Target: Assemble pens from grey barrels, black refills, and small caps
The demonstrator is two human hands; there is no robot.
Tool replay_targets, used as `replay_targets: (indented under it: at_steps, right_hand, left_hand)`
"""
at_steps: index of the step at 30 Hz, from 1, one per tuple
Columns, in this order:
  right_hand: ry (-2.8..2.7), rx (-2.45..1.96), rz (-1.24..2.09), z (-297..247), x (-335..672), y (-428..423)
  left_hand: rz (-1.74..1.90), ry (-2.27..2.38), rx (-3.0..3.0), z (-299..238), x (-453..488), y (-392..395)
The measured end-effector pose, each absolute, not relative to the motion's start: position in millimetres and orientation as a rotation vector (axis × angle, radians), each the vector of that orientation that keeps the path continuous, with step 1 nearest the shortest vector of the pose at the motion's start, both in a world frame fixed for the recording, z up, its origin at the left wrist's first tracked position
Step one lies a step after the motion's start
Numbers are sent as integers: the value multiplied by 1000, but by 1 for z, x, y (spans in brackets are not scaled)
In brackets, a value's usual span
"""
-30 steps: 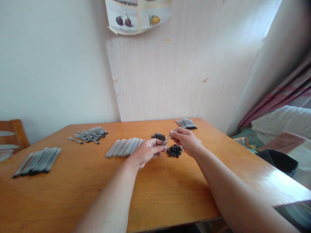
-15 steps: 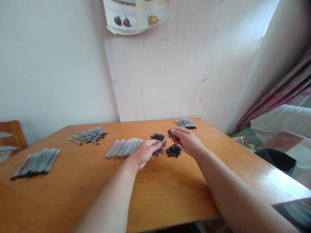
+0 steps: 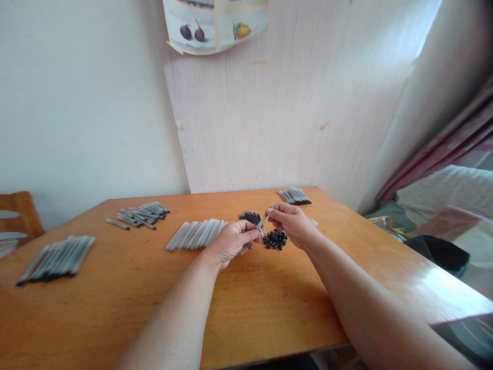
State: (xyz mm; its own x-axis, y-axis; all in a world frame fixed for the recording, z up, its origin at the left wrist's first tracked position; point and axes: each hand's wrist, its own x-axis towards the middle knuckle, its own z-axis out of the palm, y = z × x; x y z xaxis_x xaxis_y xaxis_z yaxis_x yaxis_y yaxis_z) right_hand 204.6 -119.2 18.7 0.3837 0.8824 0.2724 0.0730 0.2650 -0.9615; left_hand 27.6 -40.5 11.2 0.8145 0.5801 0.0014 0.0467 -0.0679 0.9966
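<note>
Both hands have barely shifted: the left hand [image 3: 233, 240] grips a pen tube [image 3: 254, 230], the right hand [image 3: 291, 224] pinches its upper end above the black caps [image 3: 276, 239].

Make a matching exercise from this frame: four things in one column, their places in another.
1. thin tube
2. small black caps
3. row of pale tubes
4. poster

A. on the wall
B. heaped on the table beside the right hand
C. pinched between left hand and right hand
D. lying flat, left of the left hand

Pairs: 1-C, 2-B, 3-D, 4-A
</note>
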Motion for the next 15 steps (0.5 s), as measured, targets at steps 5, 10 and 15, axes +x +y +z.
replay_targets:
  at_steps: [5, 10, 15]
  right_hand:
    - [-1015, -1164, 755, 20, 205, -120]
    - [-1024, -1140, 792, 22, 205, -122]
    - [-1040, -1148, 786, 20, 207, -121]
  left_hand:
    - [474, 483, 1601, 11, 28, -40]
    - [474, 438, 1581, 10, 28, -39]
    - [457, 443, 1588, 12, 27, -40]
